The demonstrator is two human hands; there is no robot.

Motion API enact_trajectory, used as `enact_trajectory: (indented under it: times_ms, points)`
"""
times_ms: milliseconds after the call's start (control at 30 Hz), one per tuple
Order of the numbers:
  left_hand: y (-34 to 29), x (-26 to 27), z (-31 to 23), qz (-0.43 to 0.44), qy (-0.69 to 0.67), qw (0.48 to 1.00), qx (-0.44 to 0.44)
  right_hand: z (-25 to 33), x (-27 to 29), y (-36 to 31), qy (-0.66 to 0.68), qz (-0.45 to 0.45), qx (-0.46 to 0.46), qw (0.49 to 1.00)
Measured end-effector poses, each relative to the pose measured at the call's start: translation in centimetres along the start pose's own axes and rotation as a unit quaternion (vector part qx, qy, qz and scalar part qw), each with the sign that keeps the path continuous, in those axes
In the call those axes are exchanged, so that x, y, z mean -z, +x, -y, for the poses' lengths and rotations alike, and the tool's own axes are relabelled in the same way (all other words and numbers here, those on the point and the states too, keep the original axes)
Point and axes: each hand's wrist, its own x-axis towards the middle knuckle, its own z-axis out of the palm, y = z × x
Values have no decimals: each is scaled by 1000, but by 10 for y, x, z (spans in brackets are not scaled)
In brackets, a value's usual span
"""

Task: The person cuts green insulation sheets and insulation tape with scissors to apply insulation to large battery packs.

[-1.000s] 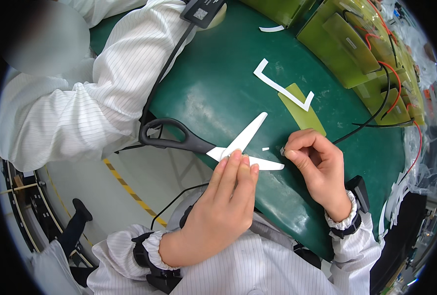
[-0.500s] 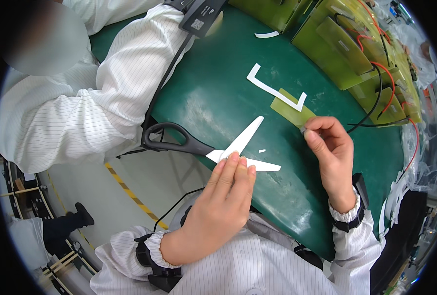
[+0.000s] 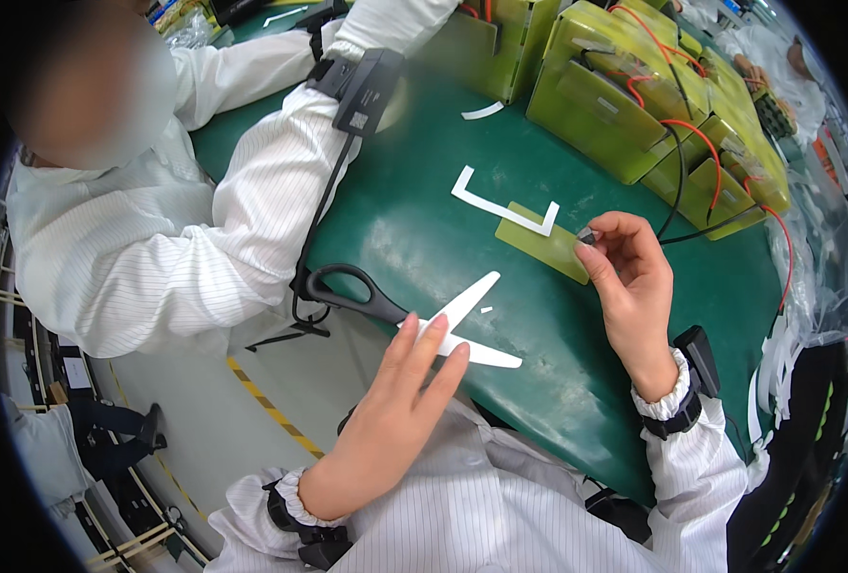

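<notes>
On the green worktop (image 3: 424, 239), close to its near edge, the left hand (image 3: 395, 401) lies flat with its fingers straight and together, fingertips pressing down on a pair of scissors with black plastic handles and white-wrapped blades (image 3: 414, 320). The scissors lie open, their blades spread in a wide V, the handles pointing toward the worktop's left edge. This hand grips nothing; it only rests on the blades where they cross.

Further in, toward the middle of the worktop, the right hand (image 3: 629, 277) is raised a little above the surface and pinches a small dark grey piece (image 3: 586, 235) between thumb and forefinger, the other fingers loosely curled. Just beside that piece, a flat yellow-green rectangular sheet (image 3: 537, 244) lies on the worktop, with a white angular paper strip (image 3: 500, 204) resting partly over its far edge. A tiny white scrap (image 3: 486, 308) lies near the scissor blades.

Along the far right edge stand yellow-green plastic housings with red and black wires (image 3: 634, 95). At the left edge, another person's white striped sleeve (image 3: 252, 210) rests against the worktop.
</notes>
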Motion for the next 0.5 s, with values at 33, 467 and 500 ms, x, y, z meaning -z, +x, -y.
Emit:
enact_trajectory:
  times_ms: [33, 467, 500]
  points:
    - [-2, 2, 1, -24, -24, 999, 12, -1, -1, 2, -7, -8, 17, 1000]
    - [-26, 66, 19, -260, -482, 837, -17, 8, 8, 1, -262, -59, 165, 949]
    - [-27, 66, 19, -269, -473, 839, -18, 9, 9, 1, -260, -48, 143, 954]
